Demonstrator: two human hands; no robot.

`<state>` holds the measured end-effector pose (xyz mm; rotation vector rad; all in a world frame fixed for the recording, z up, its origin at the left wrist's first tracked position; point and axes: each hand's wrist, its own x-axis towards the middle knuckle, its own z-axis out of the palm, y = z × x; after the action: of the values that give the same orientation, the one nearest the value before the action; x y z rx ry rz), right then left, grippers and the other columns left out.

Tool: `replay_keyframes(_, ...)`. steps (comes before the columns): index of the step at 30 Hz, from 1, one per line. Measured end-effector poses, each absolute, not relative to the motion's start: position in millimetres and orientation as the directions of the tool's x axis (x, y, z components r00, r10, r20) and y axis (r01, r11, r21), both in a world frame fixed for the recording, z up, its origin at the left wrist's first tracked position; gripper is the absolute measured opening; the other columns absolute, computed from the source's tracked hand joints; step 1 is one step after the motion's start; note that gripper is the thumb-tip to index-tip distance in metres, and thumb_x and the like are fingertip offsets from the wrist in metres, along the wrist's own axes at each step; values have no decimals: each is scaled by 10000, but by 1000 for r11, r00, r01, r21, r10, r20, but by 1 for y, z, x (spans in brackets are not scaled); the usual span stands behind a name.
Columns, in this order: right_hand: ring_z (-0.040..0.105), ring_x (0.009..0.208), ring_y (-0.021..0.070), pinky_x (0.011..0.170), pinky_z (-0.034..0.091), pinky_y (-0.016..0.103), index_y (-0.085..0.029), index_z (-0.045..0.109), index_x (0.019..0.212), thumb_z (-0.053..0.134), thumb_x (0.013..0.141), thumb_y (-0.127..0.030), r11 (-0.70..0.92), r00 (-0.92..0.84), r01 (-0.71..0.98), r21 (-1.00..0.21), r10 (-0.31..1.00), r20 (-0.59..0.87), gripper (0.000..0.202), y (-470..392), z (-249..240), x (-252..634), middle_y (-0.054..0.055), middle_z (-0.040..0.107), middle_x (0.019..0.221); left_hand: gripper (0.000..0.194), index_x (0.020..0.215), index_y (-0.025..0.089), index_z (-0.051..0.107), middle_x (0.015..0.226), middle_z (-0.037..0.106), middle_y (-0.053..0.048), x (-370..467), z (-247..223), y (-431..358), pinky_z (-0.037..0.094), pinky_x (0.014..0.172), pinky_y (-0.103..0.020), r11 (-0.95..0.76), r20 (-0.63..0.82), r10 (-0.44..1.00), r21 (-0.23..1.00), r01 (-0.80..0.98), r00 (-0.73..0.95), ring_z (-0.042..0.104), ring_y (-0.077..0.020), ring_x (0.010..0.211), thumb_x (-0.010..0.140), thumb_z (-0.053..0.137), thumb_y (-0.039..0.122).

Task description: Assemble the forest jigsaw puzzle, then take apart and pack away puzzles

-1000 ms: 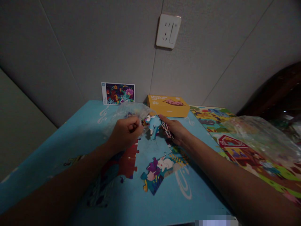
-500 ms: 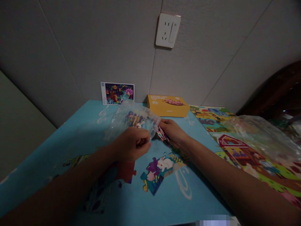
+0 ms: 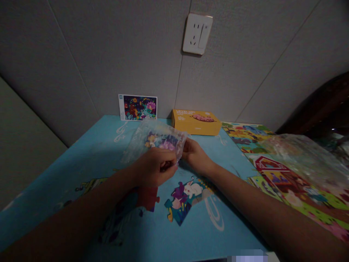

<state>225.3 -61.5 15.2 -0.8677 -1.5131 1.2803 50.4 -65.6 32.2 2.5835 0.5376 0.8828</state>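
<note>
A clear plastic bag (image 3: 136,140) with colourful puzzle pieces (image 3: 163,141) inside lies tilted over the middle of the blue table. My left hand (image 3: 158,165) is closed on the near edge of the bag. At the bag's right side, my right hand (image 3: 195,154) has its fingers curled at the opening, their tips hidden behind the plastic. Joined pieces with a white rabbit (image 3: 181,200) lie flat below my hands. A red piece (image 3: 148,198) rests beside my left wrist, and more pieces are partly covered by my left forearm.
A picture card (image 3: 139,108) leans on the wall behind the bag. Right of it stands a yellow box (image 3: 196,123). Farther right, a finished farm puzzle (image 3: 283,178) lies under crumpled clear plastic (image 3: 308,156). A socket (image 3: 197,34) is on the wall.
The pieces that my right hand held outside the bag no longer show there, and more pieces, some pink, show inside the bag. My right hand has moved slightly against the bag's opening.
</note>
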Motion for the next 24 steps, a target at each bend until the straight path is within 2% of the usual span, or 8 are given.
replay_keyframes(3,658,837,193,816,510,328,-184,634,1030,648,760,-228,344,-261,204,-917,922,287,273,-62,10,229,39,707,910,226,617,180,427,530,394,69,50,31,-65,283,510,-225,-866,504,462,434,248,730,362,-72,480,799,553,137)
replay_keyframes(6,638,834,201,808,489,333,-180,672,963,594,798,-157,427,-244,536,-728,904,350,185,-65,12,233,57,696,906,235,610,183,418,535,413,64,51,31,-65,284,509,-225,-858,498,478,442,263,724,369,-75,485,803,544,138)
replay_keyframes(8,615,862,208,808,476,331,-171,686,917,595,801,-130,478,-290,648,-593,874,389,153,-66,15,235,73,680,917,241,604,185,408,525,409,66,51,31,-64,286,509,-225,-854,495,486,445,270,720,365,-75,479,803,536,139)
replay_keyframes(11,582,947,214,845,462,331,-164,693,899,578,809,-107,538,-320,670,-512,831,455,157,-66,16,236,99,640,997,246,596,184,407,516,408,67,51,30,-63,288,510,-222,-852,507,501,431,298,701,369,-76,480,797,544,149)
replay_keyframes(16,610,931,189,809,474,301,-172,679,957,488,748,-4,565,-212,590,-577,798,564,329,-62,15,242,79,667,982,249,575,182,403,482,373,77,50,30,-57,265,484,-211,-777,594,629,464,426,502,346,-65,454,776,545,143)
replay_keyframes(18,623,879,194,773,475,304,-173,685,906,497,720,-21,558,-168,615,-557,783,599,306,-61,17,245,72,686,923,269,553,186,382,448,329,83,49,31,-55,244,461,-210,-724,614,685,512,463,391,319,-62,429,770,535,146)
replay_keyframes(21,617,742,193,719,466,314,-175,677,726,501,670,-53,506,-164,702,-501,799,578,221,-61,20,250,55,682,753,289,537,191,369,422,310,85,48,33,-53,230,436,-210,-664,623,735,584,467,267,300,-59,403,775,532,166)
replay_keyframes(24,629,732,190,766,475,334,-181,684,684,480,635,-69,551,-332,700,-455,814,476,238,-62,22,252,40,698,727,300,535,194,373,413,324,80,47,36,-54,227,421,-213,-630,625,756,617,472,194,303,-62,397,781,543,187)
